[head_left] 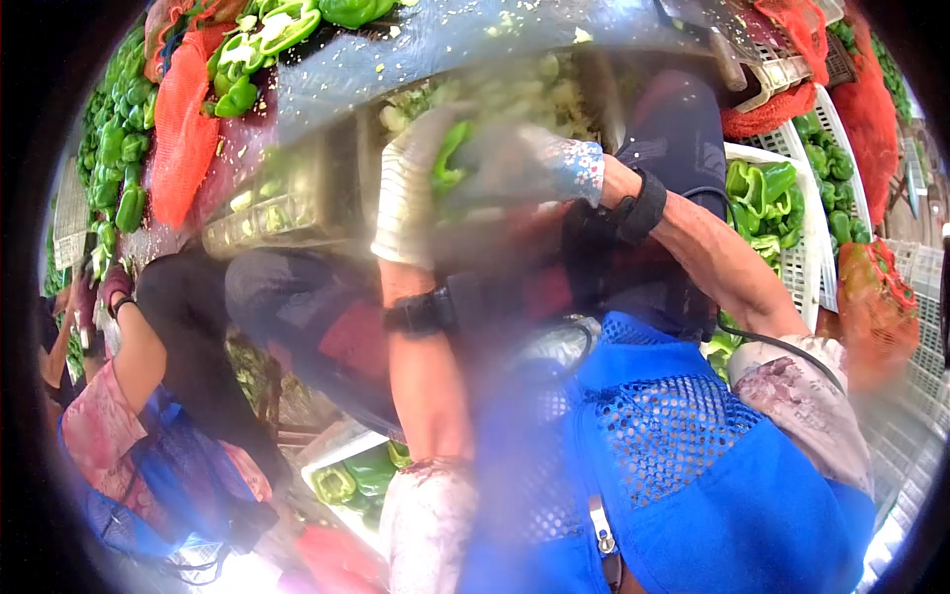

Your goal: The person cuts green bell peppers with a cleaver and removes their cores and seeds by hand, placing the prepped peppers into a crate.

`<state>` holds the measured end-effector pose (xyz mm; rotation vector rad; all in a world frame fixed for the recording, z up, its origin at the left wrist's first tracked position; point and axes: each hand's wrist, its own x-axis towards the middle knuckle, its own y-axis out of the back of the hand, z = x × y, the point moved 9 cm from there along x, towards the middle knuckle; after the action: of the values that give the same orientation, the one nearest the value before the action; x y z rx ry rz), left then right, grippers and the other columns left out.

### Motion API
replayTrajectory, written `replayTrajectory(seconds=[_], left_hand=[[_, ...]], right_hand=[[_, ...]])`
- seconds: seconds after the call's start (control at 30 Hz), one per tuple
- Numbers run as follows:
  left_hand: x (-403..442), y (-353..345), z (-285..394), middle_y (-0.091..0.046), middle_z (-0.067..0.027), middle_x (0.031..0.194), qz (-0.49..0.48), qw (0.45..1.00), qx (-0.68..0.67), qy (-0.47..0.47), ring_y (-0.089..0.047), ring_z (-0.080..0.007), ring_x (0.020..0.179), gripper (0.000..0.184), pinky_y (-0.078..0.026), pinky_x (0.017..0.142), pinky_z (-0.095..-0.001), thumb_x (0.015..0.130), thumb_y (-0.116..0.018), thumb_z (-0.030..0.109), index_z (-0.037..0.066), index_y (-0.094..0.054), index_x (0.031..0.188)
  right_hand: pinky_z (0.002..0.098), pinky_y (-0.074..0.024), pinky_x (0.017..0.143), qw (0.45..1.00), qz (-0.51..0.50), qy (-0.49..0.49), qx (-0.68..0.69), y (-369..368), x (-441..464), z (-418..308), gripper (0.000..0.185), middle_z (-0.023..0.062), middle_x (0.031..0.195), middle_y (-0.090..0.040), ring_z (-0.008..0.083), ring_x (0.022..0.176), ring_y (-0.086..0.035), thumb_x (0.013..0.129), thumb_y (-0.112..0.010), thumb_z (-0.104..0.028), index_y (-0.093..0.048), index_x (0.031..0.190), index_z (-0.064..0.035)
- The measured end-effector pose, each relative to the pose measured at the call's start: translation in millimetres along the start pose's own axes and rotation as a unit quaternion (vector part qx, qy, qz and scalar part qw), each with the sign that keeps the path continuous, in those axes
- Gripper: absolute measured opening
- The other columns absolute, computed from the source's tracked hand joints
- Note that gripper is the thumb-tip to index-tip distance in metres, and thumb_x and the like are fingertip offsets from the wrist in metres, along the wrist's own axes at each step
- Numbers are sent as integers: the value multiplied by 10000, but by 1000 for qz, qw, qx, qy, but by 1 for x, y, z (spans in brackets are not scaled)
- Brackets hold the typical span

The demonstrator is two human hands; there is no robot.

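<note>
Both of my hands wear gloves and meet above a crate of pale green scraps (pixel 539 94), near the middle of the view. My left hand (pixel 426 163), in a striped white glove, is closed on a green pepper (pixel 451 156). My right hand (pixel 524 163), in a grey glove with a flowered cuff, is beside the pepper and smeared by motion. Its fingers cannot be made out, nor anything in them.
Cut peppers (pixel 287 25) lie on the table (pixel 346 64) ahead. Whole peppers (pixel 114 148) and a red net bag (pixel 183 139) are at left. A white crate (pixel 807 267) holds opened peppers at right. A co-worker (pixel 148 396) sits at lower left.
</note>
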<state>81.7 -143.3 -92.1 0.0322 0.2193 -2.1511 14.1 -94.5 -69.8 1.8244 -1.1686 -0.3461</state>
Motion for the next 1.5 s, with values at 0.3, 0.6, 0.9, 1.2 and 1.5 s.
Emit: replayTrajectory(seconds=[0.3, 0.6, 0.9, 1.2, 1.5], left_hand=[[6, 18, -15, -667, -39, 1023, 92, 993, -69, -1, -597, -131, 915, 317, -489, 762, -286, 902, -625, 315, 59, -708, 1071], [4, 41, -27, -639, -189, 1120, 120, 922, -365, 42, -628, -321, 1018, 527, -527, 899, -458, 981, -439, 433, 2, -560, 1261], [-2, 43, 9, -647, -109, 1063, 146, 978, -126, -84, -641, -219, 963, 380, -566, 829, -368, 907, -606, 326, 34, -622, 1150], [-5, 54, 77, -692, -128, 1018, 312, 829, 423, -190, -652, -209, 929, 322, -547, 731, -314, 846, -712, 229, 90, -666, 1133], [38, -34, 57, -606, -135, 1237, 57, 933, 228, -273, -592, -218, 1098, 409, -453, 982, -358, 981, -435, 227, 5, -556, 1302]], right_hand=[[382, -524, 612, 976, -35, -212, -49, -12, 2, 21, 321, 102, 869, -683, 239, 725, -661, 895, -624, -369, -701, 992, -73], [389, -526, 798, 965, 245, -25, -90, 36, 9, 46, 445, 198, 979, -669, 304, 915, -658, 905, -596, -370, -631, 1146, 2], [419, -546, 785, 975, 165, -133, -72, 45, 13, 24, 296, 186, 975, -681, 315, 879, -677, 941, -550, -293, -664, 1061, -47], [398, -546, 666, 921, 312, -231, 43, 133, -50, 55, 413, 194, 928, -692, 275, 823, -690, 922, -595, -408, -664, 1092, -38], [393, -577, 806, 668, 299, -178, 658, 86, -69, 56, 428, 145, 1014, -698, 255, 845, -699, 955, -563, -421, -638, 1120, -34]])
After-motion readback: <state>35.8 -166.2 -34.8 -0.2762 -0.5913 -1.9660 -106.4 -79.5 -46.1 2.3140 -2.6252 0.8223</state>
